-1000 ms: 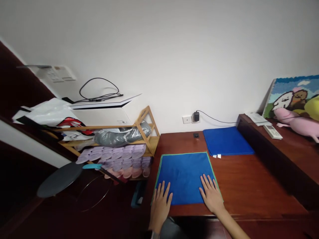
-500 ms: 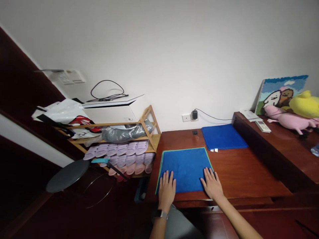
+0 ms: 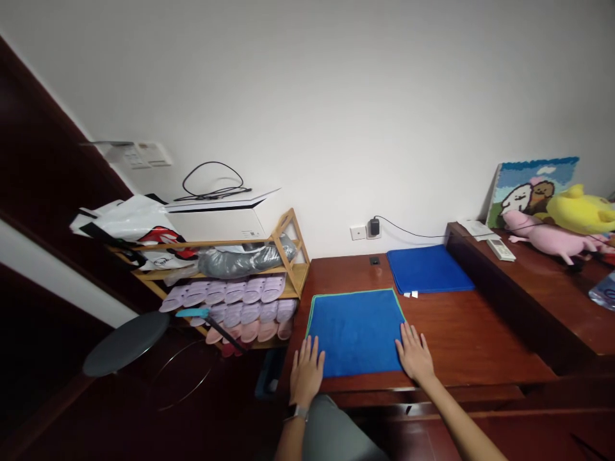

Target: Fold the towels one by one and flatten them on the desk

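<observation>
A blue cloth with green edging (image 3: 358, 330) lies flat on the reddish-brown wooden desk (image 3: 480, 339). My left hand (image 3: 306, 371), a watch on its wrist, rests with fingers stretched over the cloth's near left corner. On the opposite side, my right hand (image 3: 416, 353) lies flat with fingers spread, across the cloth's right edge and the bare wood. Neither hand grips anything. Farther back on the desk is a darker blue folded cloth (image 3: 430, 269) with small white tags at its front edge.
Left of the desk stands a wooden rack (image 3: 300, 275) with several slippers (image 3: 235, 289) and a white box (image 3: 216, 221) on top. A round stool (image 3: 125, 344) is beside it. The raised right section carries a remote (image 3: 501, 250) and a pink plush toy (image 3: 545, 235).
Both hands have moved outward across the cloth, the left toward its left edge and the right past its right edge. The camera view has shifted slightly.
</observation>
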A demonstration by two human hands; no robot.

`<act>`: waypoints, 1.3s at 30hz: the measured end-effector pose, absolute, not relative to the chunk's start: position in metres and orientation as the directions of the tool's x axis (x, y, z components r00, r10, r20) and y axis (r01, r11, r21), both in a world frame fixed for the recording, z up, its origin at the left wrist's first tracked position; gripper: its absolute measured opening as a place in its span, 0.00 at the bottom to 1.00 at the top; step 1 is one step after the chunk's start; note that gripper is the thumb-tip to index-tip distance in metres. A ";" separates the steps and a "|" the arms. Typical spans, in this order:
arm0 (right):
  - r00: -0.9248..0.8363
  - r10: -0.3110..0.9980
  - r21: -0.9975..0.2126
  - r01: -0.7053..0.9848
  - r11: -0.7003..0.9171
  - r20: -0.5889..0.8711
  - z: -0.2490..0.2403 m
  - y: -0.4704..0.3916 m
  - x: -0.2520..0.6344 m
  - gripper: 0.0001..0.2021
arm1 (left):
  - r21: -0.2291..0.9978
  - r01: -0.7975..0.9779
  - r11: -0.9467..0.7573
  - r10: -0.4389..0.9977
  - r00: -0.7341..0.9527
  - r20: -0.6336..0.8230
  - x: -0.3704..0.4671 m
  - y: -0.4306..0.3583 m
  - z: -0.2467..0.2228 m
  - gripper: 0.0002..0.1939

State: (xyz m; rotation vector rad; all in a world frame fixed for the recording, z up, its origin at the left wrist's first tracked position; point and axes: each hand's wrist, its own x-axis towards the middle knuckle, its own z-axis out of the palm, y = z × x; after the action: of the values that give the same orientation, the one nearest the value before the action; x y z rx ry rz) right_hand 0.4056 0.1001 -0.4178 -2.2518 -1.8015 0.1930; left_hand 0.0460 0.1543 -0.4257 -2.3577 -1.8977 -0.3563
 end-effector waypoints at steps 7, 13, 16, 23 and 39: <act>0.230 0.973 -0.273 0.938 -0.213 0.033 -0.420 0.087 0.418 0.34 | 0.044 0.967 -0.250 0.936 0.230 0.268 0.018 0.147 -0.427 0.30; 0.156 0.984 -0.256 0.958 -0.131 0.081 -0.402 0.111 0.390 0.34 | 0.059 0.926 -0.373 0.886 0.337 0.320 0.061 0.160 -0.404 0.29; 0.040 0.994 -0.291 0.957 -0.009 0.103 -0.386 0.136 0.366 0.32 | 0.106 0.855 -0.507 0.843 0.467 0.268 0.115 0.171 -0.391 0.29; 0.032 0.997 -0.291 0.957 -0.008 0.076 -0.405 0.158 0.356 0.33 | 0.146 0.835 -0.531 0.845 0.507 0.172 0.160 0.187 -0.409 0.30; 0.116 0.993 -0.276 0.955 -0.107 0.019 -0.399 0.178 0.415 0.33 | 0.061 0.963 -0.261 0.934 0.236 0.270 0.018 0.210 -0.431 0.31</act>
State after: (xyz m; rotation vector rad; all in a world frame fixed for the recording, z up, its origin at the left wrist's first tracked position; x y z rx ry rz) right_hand 0.4149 0.1783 -0.3989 -2.1713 -1.9367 0.2514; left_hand 0.0185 0.2103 -0.4312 -2.3742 -1.8325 -0.3836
